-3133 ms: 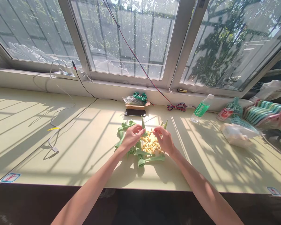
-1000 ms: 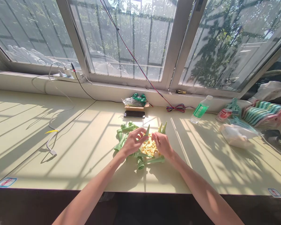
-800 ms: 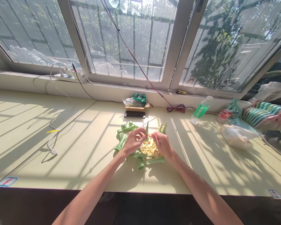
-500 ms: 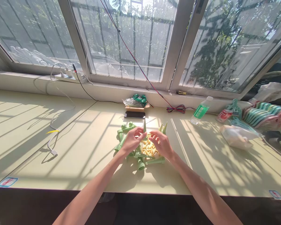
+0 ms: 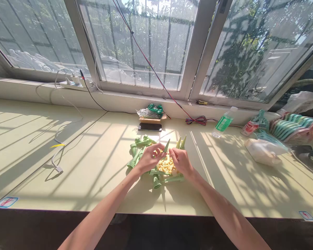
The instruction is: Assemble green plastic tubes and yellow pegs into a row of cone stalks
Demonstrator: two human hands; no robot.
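A heap of green plastic cone-shaped spikes lies on the pale table around a small pile of yellow pieces. My left hand is closed on one green spike, its tip pointing up and away. My right hand is pinched close beside it, over the yellow pieces; what its fingers hold is too small to make out. Two more green spikes stand upright just behind my right hand.
A black phone and a cardboard box with bagged items lie behind the heap. A green-labelled bottle, a red can and plastic bags sit to the right. White cables and a power strip are on the left.
The green spike in my left hand has tilted from upright toward the right. My right hand has drawn closer to the left hand over the yellow pieces.
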